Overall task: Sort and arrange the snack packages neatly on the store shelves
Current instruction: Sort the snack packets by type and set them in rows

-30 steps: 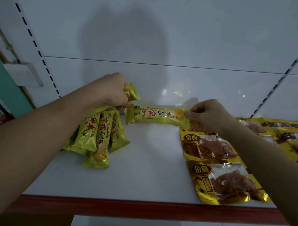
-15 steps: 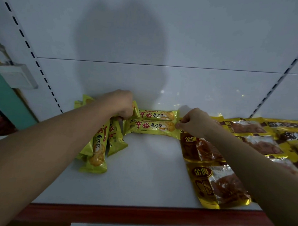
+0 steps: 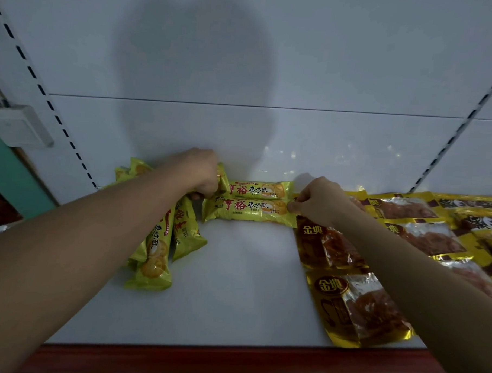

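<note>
White store shelf fills the view, red front lip at 6 o'clock, white back panel behind. Slotted uprights at 10 and 2 o'clock.

Gold meat-snack pouches cover the 3 to 4 o'clock side, lying flat, overlapping, roughly in columns. Clear windows show reddish-brown contents.

Loose pile of yellow biscuit packs at 9 o'clock, pointing front to back, fanned and overlapping, not squared. More yellow packs behind the left forearm, mostly hidden.

Two yellow biscuit packs lie crosswise at centre, 12 o'clock of the bare patch: rear biscuit pack near the back panel, front biscuit pack touching it just in front. Label side up, parallel.

Left hand is closed around the left ends of these two packs; exactly which pack the fingers hold is hidden. Right hand pinches the right end seal of the front pack, thumb and forefinger together on it.

Step in hand, as judged: lining up the crosswise biscuit row against the back, both ends being squared.

Next move likely calls for letting go, then taking a pack from the 9 o'clock pile, turning it crosswise and laying it flush in front of the row. Keep ends level with the pouch column edge; the crimped seals are slippery and may skew.
</note>
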### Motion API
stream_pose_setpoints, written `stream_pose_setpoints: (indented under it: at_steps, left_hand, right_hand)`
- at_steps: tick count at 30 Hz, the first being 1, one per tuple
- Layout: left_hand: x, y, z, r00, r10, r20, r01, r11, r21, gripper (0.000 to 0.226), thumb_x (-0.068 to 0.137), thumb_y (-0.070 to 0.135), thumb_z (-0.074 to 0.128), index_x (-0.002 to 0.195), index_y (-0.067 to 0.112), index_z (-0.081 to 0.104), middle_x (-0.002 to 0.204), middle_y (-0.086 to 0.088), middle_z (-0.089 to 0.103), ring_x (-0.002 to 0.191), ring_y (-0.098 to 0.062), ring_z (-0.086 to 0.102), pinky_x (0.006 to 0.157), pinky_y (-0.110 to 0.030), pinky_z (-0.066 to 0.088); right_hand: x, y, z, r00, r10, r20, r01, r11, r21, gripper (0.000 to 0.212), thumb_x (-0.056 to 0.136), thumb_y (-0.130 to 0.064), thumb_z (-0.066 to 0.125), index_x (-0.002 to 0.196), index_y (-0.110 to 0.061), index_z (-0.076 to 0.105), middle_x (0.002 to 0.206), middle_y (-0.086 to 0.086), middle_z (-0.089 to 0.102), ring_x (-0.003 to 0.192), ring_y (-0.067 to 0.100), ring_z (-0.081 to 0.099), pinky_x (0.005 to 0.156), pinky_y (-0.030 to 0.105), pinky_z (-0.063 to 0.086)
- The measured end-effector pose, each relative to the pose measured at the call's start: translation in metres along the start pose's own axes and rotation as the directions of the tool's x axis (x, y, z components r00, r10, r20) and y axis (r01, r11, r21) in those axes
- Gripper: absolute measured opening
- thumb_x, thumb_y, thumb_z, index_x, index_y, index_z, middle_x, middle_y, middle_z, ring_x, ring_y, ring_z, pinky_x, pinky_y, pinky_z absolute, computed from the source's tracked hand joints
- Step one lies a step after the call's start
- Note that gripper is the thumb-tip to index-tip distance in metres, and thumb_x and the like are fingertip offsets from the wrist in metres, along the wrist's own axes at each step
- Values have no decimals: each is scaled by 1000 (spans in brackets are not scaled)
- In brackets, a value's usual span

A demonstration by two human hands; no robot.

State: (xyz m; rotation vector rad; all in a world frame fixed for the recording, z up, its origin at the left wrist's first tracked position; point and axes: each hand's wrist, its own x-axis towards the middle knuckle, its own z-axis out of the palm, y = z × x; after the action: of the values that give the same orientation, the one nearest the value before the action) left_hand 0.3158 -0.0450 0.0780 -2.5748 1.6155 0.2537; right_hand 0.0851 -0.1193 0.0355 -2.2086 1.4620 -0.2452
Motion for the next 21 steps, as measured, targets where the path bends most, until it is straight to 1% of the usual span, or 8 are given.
stream_pose_setpoints:
  at_steps: [3,5,8,12,14,16,18,21]
  left_hand:
    - [0,0,0,1000,2,-25,-2,1000,9,15,67,6,80,73,10,67,68,-7,68,65,-21,67,55,-28,49]
    - [0,0,2,998,2,-57,0,1000,22,26,69,5,79,71,13,55,73,-7,60,67,-23,62,57,-30,48]
    - [-2,1,4,997,9,-82,-6,999,33,34,72,5,76,71,16,44,76,-6,53,71,-25,59,57,-29,45]
    - [-7,0,-3,994,26,-109,-23,999,29,29,70,6,76,77,13,50,77,-6,53,64,-21,54,49,-27,38]
    - [-13,-3,-14,991,47,-121,-49,999,-6,26,70,10,80,79,11,55,79,-7,58,67,-22,57,52,-28,40]
    - [-23,-9,-33,988,93,-127,-112,982,-155,23,75,19,84,84,12,65,77,-5,68,68,-20,66,59,-29,45]
    - [-37,-17,-55,975,163,-152,-216,860,-462,17,81,20,83,88,12,70,77,-3,74,64,-14,71,65,-28,50]
    - [-67,-21,-77,935,237,-263,-343,430,-835,22,86,21,78,98,6,69,77,-2,70,64,-14,67,70,-30,53]
  right_hand:
    - [0,1,-1,1000,7,-6,-7,1000,-13,37,88,-39,76,76,-4,74,65,10,64,58,19,53,48,23,38]
    - [0,3,0,1000,10,-12,-11,1000,-21,41,88,-39,76,66,-5,69,56,6,56,54,19,49,47,24,35]
    - [1,4,3,999,4,-34,-5,1000,-30,41,88,-39,76,68,-3,70,54,5,55,53,19,49,47,24,34]
    - [0,4,2,998,-24,-55,21,998,-66,47,89,-45,73,60,-9,64,54,5,56,53,18,51,47,24,34]
    - [-3,7,0,996,-41,-78,35,996,-81,51,88,-52,71,63,-8,67,57,6,60,54,18,54,49,25,38]
    - [-8,7,-6,989,-75,-129,65,995,-77,45,89,-54,69,69,-13,69,63,2,66,57,15,60,53,25,45]
    - [-18,0,-13,972,-133,-193,129,991,-33,34,91,-52,68,77,-21,68,67,-6,67,59,8,61,58,25,47]
    - [-41,-28,-22,933,-212,-290,267,949,165,25,93,-46,66,80,-25,68,68,-7,66,53,3,57,54,20,42]
